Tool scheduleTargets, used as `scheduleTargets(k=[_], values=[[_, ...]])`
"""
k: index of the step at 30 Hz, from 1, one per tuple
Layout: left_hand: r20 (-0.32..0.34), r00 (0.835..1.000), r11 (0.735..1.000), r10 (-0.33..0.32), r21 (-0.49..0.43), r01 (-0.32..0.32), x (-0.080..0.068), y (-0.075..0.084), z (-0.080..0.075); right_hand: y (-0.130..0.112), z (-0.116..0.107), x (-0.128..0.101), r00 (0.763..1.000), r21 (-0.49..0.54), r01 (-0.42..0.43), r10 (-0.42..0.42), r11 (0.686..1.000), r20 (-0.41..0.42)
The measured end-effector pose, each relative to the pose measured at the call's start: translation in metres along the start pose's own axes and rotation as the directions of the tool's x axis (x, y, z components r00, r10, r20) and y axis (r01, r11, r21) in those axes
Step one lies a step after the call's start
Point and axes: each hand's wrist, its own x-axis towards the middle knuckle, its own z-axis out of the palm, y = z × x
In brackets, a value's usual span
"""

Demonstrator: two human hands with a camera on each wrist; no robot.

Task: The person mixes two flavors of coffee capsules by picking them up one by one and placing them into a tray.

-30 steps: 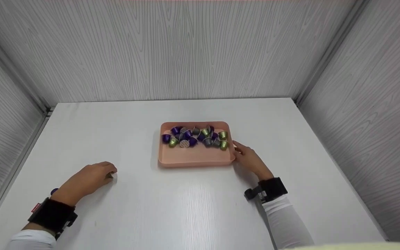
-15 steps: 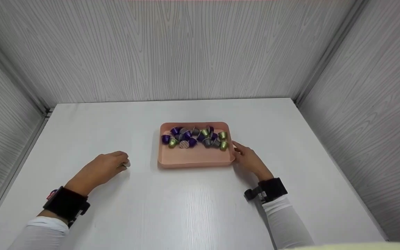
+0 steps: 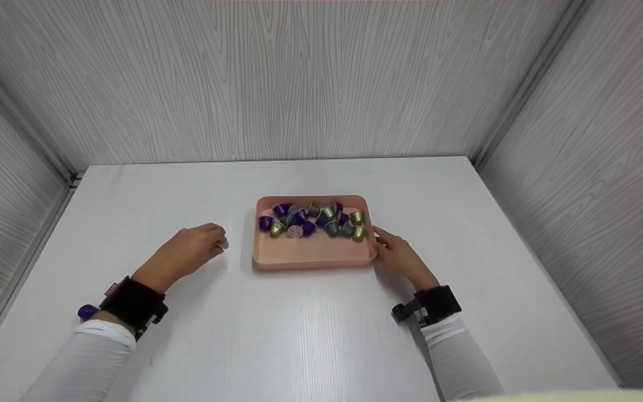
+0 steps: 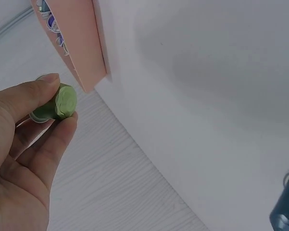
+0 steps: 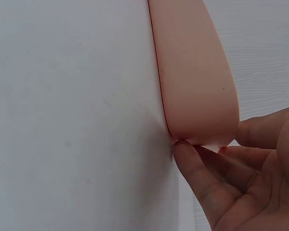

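Note:
My left hand (image 3: pixel 194 250) pinches a green coffee capsule (image 4: pixel 65 102) between thumb and fingertips, just left of the pink tray (image 3: pixel 299 257). In the head view the capsule is mostly hidden by the fingers, with a pale bit of it showing. Against the tray's right side, my right hand (image 3: pixel 402 259) holds the near right corner, its digits at the rim and the base in the right wrist view. Several purple, green and grey coffee capsules (image 3: pixel 309 227) lie jumbled along the back half of the tray.
Beside the left wrist, a purple capsule (image 3: pixel 87 312) lies on the white table (image 3: pixel 277 346). A dark capsule (image 4: pixel 286 204) shows at the left wrist view's edge. Wood-grain panels (image 3: pixel 277 84) enclose the table's back and sides.
My left hand has moved right and away from me toward the tray, carrying the green capsule. The purple capsule by its wrist shows more. My right hand and the tray have hardly moved.

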Motion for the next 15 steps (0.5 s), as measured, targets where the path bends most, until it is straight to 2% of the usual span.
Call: scheduleTargets(k=[9,15], values=[[-0.011,1.000,0.996,0.022,-0.090,-0.023,0.026,0.006,0.005,-0.002,0.001,0.001,1.000,-0.014,0.013,-0.014,1.000,-0.003],[-0.012,1.000,0.995,0.029,-0.094,-0.030,0.047,0.015,0.011,-0.001,0.001,0.001,1.000,-0.046,0.008,-0.008,0.999,0.004]])
